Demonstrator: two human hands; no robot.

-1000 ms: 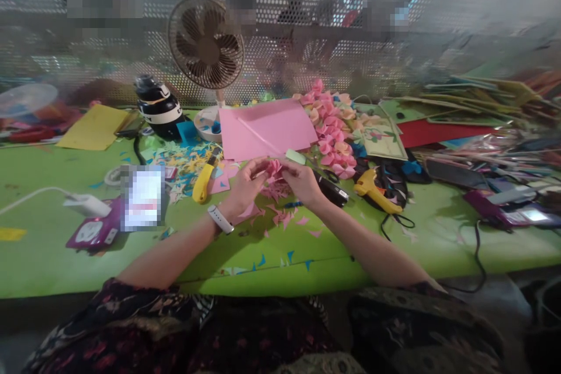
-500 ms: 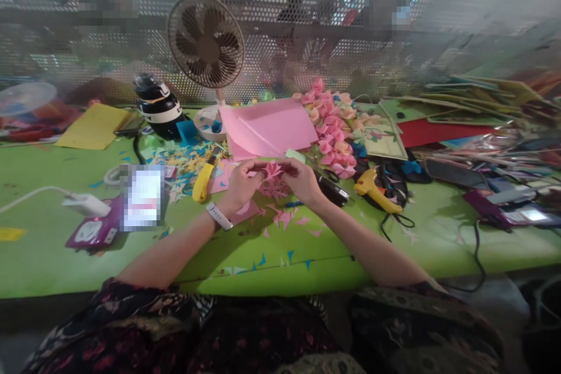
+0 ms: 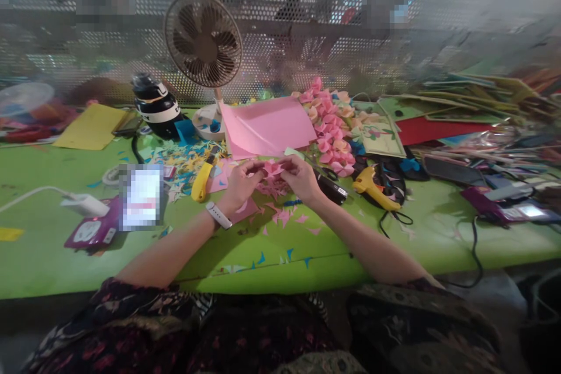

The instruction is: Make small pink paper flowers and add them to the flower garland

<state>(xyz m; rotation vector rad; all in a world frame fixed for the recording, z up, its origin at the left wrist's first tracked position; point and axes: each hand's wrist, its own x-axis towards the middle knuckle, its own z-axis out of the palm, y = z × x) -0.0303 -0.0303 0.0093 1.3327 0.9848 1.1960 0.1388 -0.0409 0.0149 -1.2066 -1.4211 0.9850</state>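
Note:
My left hand (image 3: 239,186) and my right hand (image 3: 303,180) meet over the green table (image 3: 52,257), both pinching a small folded pink paper piece (image 3: 272,169) between their fingertips. A white watch sits on my left wrist. Pink paper scraps (image 3: 280,215) lie under and in front of my hands. A pink paper sheet (image 3: 268,126) lies just beyond them, and a pile of pink and peach paper flowers (image 3: 332,128) sits to its right.
A desk fan (image 3: 204,41) stands at the back by a perforated screen. A yellow cutter (image 3: 200,184) lies left of my hands, a yellow glue gun (image 3: 372,187) to the right. A black-and-white bottle (image 3: 156,105), yellow paper (image 3: 91,126), charger (image 3: 85,204) and stacked card (image 3: 473,105) surround them.
Both hands have stayed together on the pink piece, shifting it slightly lower and turning it between the fingers. Nothing else on the table moved.

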